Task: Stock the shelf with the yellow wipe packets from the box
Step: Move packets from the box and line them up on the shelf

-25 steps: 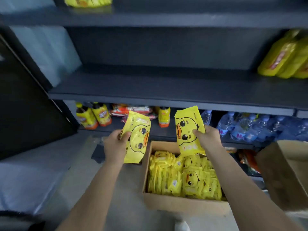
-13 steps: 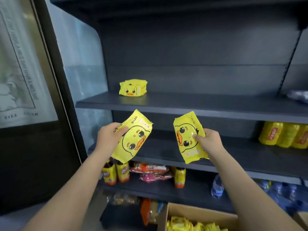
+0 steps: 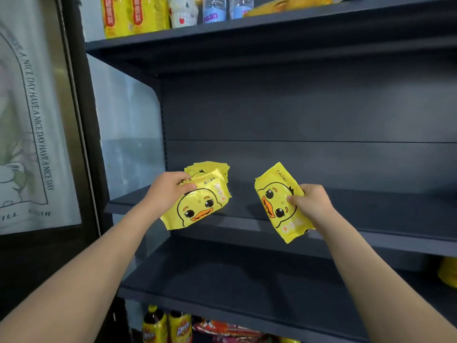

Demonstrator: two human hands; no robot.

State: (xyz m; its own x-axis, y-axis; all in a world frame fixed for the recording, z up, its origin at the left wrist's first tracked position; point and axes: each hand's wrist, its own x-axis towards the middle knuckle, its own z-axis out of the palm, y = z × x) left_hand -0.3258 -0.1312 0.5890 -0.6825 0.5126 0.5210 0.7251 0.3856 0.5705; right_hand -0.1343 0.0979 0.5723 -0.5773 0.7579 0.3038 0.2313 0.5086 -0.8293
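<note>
My left hand (image 3: 167, 191) grips a yellow wipe packet (image 3: 197, 206) with a duck face, held flat over the front left of the dark shelf board (image 3: 371, 214). Right behind it, a small stack of yellow packets (image 3: 210, 168) lies on that shelf, partly hidden by the held one. My right hand (image 3: 311, 203) grips a second duck packet (image 3: 278, 206), tilted upright, above the shelf's front edge to the right. The box is out of view.
The shelf above holds yellow packs (image 3: 128, 14), a patterned item and water bottles (image 3: 214, 8). An empty dark shelf (image 3: 222, 280) sits below; lower down stand orange drink bottles (image 3: 167, 326) and snack packs (image 3: 222, 329). A glass panel with printed text (image 3: 32, 120) is on the left.
The view has risen from the box to the shelves. Both hands have lifted their packets up to the shelf with the yellow stack; the left packet has turned flat near that stack.
</note>
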